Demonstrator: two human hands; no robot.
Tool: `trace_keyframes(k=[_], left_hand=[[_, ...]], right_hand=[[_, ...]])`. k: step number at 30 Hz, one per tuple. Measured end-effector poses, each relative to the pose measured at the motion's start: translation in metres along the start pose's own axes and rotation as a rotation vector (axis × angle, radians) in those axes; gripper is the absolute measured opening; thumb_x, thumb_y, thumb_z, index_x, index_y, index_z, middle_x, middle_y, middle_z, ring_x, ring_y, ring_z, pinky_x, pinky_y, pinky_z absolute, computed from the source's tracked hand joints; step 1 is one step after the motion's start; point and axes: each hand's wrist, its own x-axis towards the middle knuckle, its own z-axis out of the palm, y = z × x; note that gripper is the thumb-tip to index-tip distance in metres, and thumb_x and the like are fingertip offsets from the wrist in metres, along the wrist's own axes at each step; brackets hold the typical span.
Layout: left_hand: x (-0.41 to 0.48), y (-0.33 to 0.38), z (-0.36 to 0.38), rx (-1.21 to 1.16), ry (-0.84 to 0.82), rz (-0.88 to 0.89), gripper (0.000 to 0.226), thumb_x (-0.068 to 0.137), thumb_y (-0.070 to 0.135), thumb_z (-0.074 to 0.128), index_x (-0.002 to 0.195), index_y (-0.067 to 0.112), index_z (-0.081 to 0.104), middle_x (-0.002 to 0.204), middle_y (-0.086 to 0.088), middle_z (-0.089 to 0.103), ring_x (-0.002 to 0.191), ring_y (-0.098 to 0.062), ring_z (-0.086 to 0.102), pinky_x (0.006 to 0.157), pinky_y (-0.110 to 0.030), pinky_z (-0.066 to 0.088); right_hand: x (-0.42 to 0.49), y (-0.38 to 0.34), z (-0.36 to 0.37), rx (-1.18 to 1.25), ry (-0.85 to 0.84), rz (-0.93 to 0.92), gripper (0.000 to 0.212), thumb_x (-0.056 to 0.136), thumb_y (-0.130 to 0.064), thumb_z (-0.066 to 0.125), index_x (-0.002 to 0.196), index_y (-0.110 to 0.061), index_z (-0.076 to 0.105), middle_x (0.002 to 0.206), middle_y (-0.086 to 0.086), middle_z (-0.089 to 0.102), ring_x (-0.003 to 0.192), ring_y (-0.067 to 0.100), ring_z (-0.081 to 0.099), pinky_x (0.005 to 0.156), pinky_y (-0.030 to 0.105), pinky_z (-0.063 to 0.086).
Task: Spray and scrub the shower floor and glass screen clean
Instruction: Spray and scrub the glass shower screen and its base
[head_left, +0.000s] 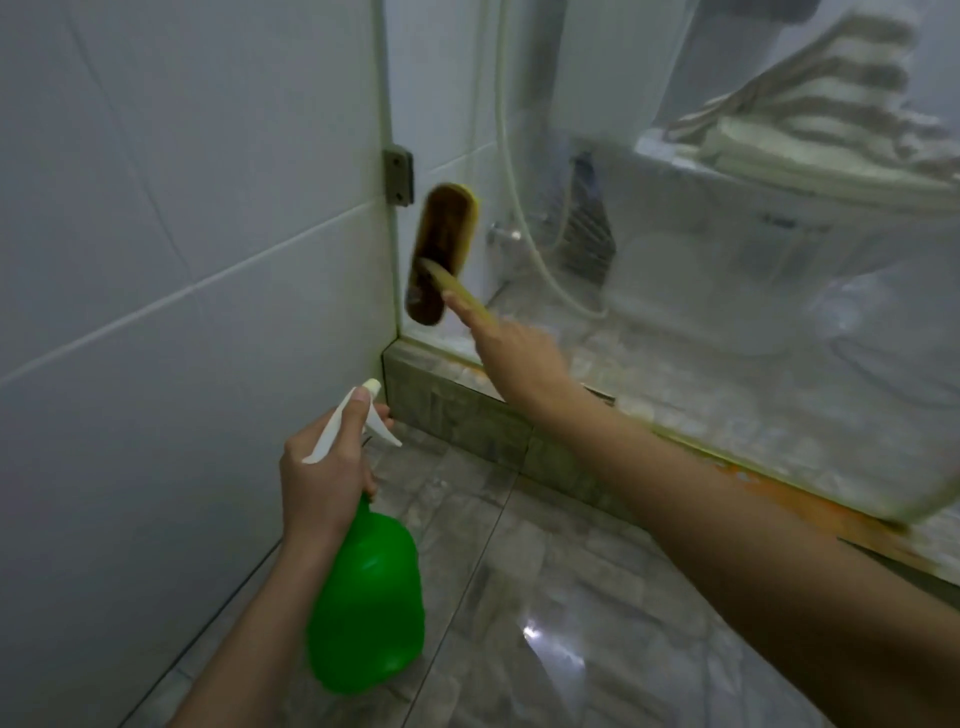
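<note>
Presently the right grip (514, 353) holds the yellow handle of a scrubbing brush (441, 254), forefinger laid straight along the handle and the remaining fingers closed round it, though these are largely hidden behind the hand. The brush head stands against the glass screen (649, 322), close to the screen's wall-side edge and just below the metal hinge clamp (399, 175). Its long axis runs nearly upright, the top leaning slightly right, and the handle slants down and right from it into the grip. The left grip (322, 467) is closed round the neck of a green spray bottle (366, 597), thumb resting along the white spray head. The nozzle points up and away toward the corner where the white tiled wall (182, 208) meets the stone kerb (457, 410). The bottle's long axis is tilted, with the body hanging down toward the camera above the grey marble shower floor (545, 571) and clear of it. An orange stain (779, 493) runs along the foot of the screen on the kerb. Through the glass a toilet (727, 270), folded towels (831, 104) on its cistern and a white hose (511, 156) are visible, somewhat blurred.
</note>
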Motion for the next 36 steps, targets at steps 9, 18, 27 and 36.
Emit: trace_keyframes(k=[9, 18, 27, 36], left_hand=[[-0.003, -0.016, 0.016, 0.003, -0.021, -0.062, 0.040, 0.101, 0.038, 0.058, 0.066, 0.047, 0.074, 0.079, 0.007, 0.077, 0.035, -0.012, 0.044, 0.044, -0.025, 0.040], [-0.020, -0.037, 0.048, 0.122, -0.144, -0.241, 0.048, 0.098, 0.047, 0.059, 0.067, 0.012, 0.069, 0.051, 0.003, 0.061, 0.034, -0.005, 0.049, 0.037, -0.018, 0.039], [-0.038, -0.037, 0.080, 0.173, -0.291, -0.174, 0.046, 0.097, 0.046, 0.062, 0.067, 0.013, 0.072, 0.053, 0.003, 0.060, 0.038, -0.006, 0.050, 0.040, -0.020, 0.039], [-0.066, -0.038, 0.129, 0.215, -0.438, -0.156, 0.051, 0.096, 0.050, 0.063, 0.067, 0.009, 0.072, 0.061, -0.002, 0.067, 0.045, -0.012, 0.057, 0.043, -0.025, 0.043]], right_hand=[[-0.151, 0.100, 0.043, -0.126, -0.079, 0.134, 0.108, 0.079, 0.006, 0.065, 0.154, -0.036, -0.002, 0.062, 0.003, 0.049, 0.039, 0.015, 0.029, 0.036, 0.024, 0.020], [-0.176, 0.093, 0.071, 0.011, -0.030, 0.289, 0.103, 0.086, 0.002, 0.063, 0.151, -0.042, -0.005, 0.057, 0.006, 0.047, 0.034, 0.019, 0.036, 0.034, 0.020, 0.019], [-0.186, 0.094, 0.065, 0.144, 0.071, 0.305, 0.085, 0.095, -0.010, 0.057, 0.153, -0.040, 0.002, 0.059, 0.003, 0.046, 0.036, 0.017, 0.036, 0.036, 0.019, 0.016], [-0.264, 0.141, 0.042, 0.383, 0.386, 0.554, 0.064, 0.101, -0.015, 0.045, 0.155, -0.029, 0.014, 0.049, 0.005, 0.046, 0.037, 0.017, 0.039, 0.037, 0.021, 0.022]])
